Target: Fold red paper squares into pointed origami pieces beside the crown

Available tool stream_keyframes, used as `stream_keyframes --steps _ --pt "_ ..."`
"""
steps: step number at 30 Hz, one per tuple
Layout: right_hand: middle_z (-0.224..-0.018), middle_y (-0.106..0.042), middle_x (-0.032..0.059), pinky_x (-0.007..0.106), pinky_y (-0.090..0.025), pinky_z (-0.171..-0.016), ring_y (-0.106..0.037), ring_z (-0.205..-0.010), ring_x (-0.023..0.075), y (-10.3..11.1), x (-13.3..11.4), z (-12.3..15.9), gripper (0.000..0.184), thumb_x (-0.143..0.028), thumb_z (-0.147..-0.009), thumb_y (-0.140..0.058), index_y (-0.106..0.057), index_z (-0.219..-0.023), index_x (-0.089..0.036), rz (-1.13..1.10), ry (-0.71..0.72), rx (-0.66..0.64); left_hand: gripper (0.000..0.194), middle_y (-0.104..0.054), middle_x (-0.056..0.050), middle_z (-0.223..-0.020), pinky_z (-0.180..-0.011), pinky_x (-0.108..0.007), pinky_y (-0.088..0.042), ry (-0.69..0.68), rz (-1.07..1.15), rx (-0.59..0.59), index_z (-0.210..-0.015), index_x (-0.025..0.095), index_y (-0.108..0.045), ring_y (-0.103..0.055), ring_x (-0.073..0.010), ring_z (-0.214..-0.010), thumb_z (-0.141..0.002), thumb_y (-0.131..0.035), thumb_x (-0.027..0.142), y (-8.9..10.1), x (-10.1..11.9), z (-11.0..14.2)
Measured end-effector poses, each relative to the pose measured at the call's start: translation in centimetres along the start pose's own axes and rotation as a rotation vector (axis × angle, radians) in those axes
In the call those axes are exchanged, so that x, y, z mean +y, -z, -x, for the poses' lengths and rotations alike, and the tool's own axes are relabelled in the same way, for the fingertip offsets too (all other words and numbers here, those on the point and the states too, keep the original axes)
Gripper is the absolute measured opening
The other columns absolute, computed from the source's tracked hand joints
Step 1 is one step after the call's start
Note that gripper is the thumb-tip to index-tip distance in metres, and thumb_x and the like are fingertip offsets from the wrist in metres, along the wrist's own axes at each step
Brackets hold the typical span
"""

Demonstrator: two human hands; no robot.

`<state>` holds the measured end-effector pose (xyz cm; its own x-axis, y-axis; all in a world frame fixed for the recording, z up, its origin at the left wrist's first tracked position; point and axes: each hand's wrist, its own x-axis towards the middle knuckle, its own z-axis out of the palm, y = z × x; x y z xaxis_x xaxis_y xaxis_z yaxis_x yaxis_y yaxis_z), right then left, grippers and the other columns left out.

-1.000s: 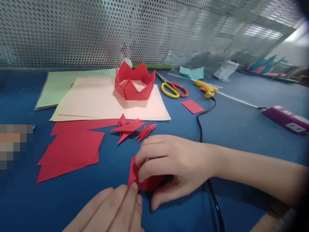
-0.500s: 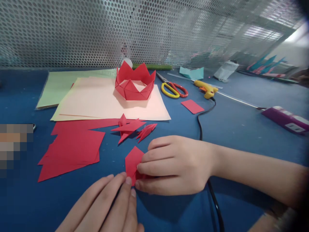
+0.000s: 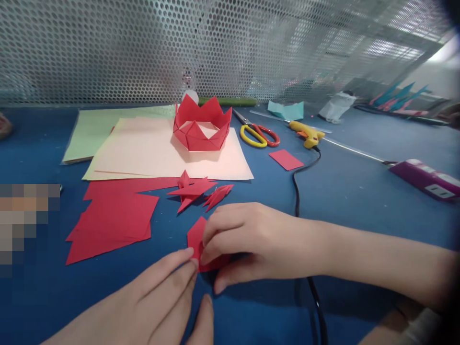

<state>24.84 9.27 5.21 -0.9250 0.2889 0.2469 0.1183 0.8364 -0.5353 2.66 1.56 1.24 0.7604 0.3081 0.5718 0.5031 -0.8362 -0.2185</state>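
1. Paper, red and folded [image 3: 194, 238], lies on the blue table [image 3: 359, 191], mostly covered by the right hand [image 3: 258, 242]; its left part shows.
2. Right-hand fingers curl together over the paper, the thumb apart from them; whether the thumb touches the paper, I cannot tell.
3. Left hand [image 3: 158, 292] reaches in from the lower left, fingertips together at the paper's near left edge, thumb apart.
4. Small red folded pieces [image 3: 190, 190] lie just beyond the paper.
5. Red sheets [image 3: 117, 218] overlap to the left.
6. Red bowl [image 3: 203, 141] with a pointed rim stands on pale pink sheets [image 3: 125, 148].
7. Scissors [image 3: 255, 136] and a yellow glue gun [image 3: 306, 134] lie farther back, near a small red card [image 3: 286, 159].
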Motion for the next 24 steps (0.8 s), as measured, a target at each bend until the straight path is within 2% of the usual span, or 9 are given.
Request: stream_keyframes --steps 3,4,6,9,13,15,17,20,24 --pt "-0.101 -0.069 0.0064 0.021 -0.052 -0.085 -0.065 -0.094 0.0127 0.2 -0.9 -0.1 0.01 -0.016 -0.085 -0.071 -0.069 -0.094 -0.011 -0.084 -0.123 -0.011 0.022 -0.072 0.004 -0.091 -0.111 -0.023 -0.037 0.089 0.058 0.03 -0.097 0.025 -0.063 -0.063 -0.0098 -0.101 -0.095 -0.042 0.022 1.0 -0.2 -0.7" --pt "-0.102 -0.07 0.0064 0.021 -0.051 -0.086 -0.065 -0.095 0.0129 0.3 -1.2 -0.1 0.008 -0.014 -0.087 -0.069 -0.069 -0.094 -0.012 -0.064 -0.131 -0.015 0.027 -0.072 0.008 -0.084 -0.105 -0.015 -0.04 0.172 0.1 0.149 -0.093 0.028 -0.064 -0.065 -0.0057 -0.091 -0.097 -0.037 0.029 1.5 -0.5 -0.9" --pt "-0.101 -0.071 0.0065 0.022 -0.052 -0.084 -0.065 -0.092 0.0136 0.2 -1.8 0.0 0.007 -0.012 -0.089 -0.064 -0.069 -0.094 -0.011 0.041 -0.105 -0.011 0.027 -0.072 0.013 -0.091 -0.086 -0.005 -0.048 0.395 0.21 -0.09 -0.107 0.035 -0.063 -0.067 -0.0011 -0.085 -0.097 -0.037 0.036 2.4 -1.3 -1.4" --pt "-0.089 -0.071 0.0064 0.024 -0.051 -0.072 -0.062 -0.077 0.0145 -0.3 -2.3 0.4 0.017 -0.015 -0.095 -0.054 -0.07 -0.091 -0.011 0.292 0.005 0.032 0.027 -0.073 0.012 -0.093 -0.073 -0.006 -0.052 0.555 0.327 -0.24 -0.108 0.034 -0.061 -0.068 -0.0023 -0.079 -0.097 -0.037 0.034 3.1 -2.0 -1.7" --pt "-0.079 -0.067 0.0045 0.025 -0.046 -0.06 -0.056 -0.066 0.0144 -1.1 -2.2 0.7 0.028 -0.012 -0.097 -0.045 -0.069 -0.083 -0.011 0.501 0.105 0.08 0.033 -0.07 0.007 -0.114 -0.098 -0.008 -0.043 0.365 0.216 -0.123 -0.111 0.027 -0.063 -0.063 -0.0021 -0.106 -0.095 -0.035 0.018 2.2 -1.3 -0.8" --pt "-0.077 -0.066 0.0039 0.025 -0.046 -0.06 -0.055 -0.066 0.014 -1.3 -2.1 0.6 0.03 -0.012 -0.098 -0.044 -0.068 -0.081 -0.012 0.501 0.106 0.1 0.033 -0.071 0.005 -0.111 -0.115 -0.02 -0.029 0.232 0.088 -0.04 -0.109 0.022 -0.064 -0.059 -0.0061 -0.115 -0.093 -0.038 0.012 1.8 -0.6 0.0" --pt "-0.079 -0.067 0.0047 0.025 -0.049 -0.066 -0.057 -0.07 0.0144 -1.4 -1.9 0.5 0.029 -0.015 -0.098 -0.044 -0.067 -0.082 -0.012 0.445 0.093 0.109 0.031 -0.072 0.002 -0.11 -0.12 -0.029 -0.025 0.147 0.004 -0.017 -0.107 0.019 -0.065 -0.055 -0.0109 -0.122 -0.094 -0.037 0.013 1.4 0.0 0.9" --pt "-0.089 -0.069 0.0073 0.025 -0.051 -0.08 -0.061 -0.081 0.0144 -1.4 -1.9 0.3 0.022 -0.016 -0.097 -0.048 -0.067 -0.089 -0.011 0.269 0.025 0.165 0.03 -0.071 -0.001 -0.115 -0.118 -0.033 -0.03 0.116 -0.026 -0.019 -0.113 0.017 -0.063 -0.05 -0.0146 -0.129 -0.095 -0.039 0.015 1.1 0.4 1.9" --pt "-0.104 -0.066 0.0104 0.025 -0.053 -0.082 -0.063 -0.089 0.014 -1.0 -1.9 0.4 0.015 -0.021 -0.096 -0.055 -0.066 -0.09 -0.013 0.094 -0.124 0.189 0.031 -0.07 -0.001 -0.118 -0.119 -0.034 -0.028 0.163 0.004 -0.015 -0.121 0.016 -0.059 -0.043 -0.0147 -0.136 -0.093 -0.044 0.017 0.7 0.4 2.4"
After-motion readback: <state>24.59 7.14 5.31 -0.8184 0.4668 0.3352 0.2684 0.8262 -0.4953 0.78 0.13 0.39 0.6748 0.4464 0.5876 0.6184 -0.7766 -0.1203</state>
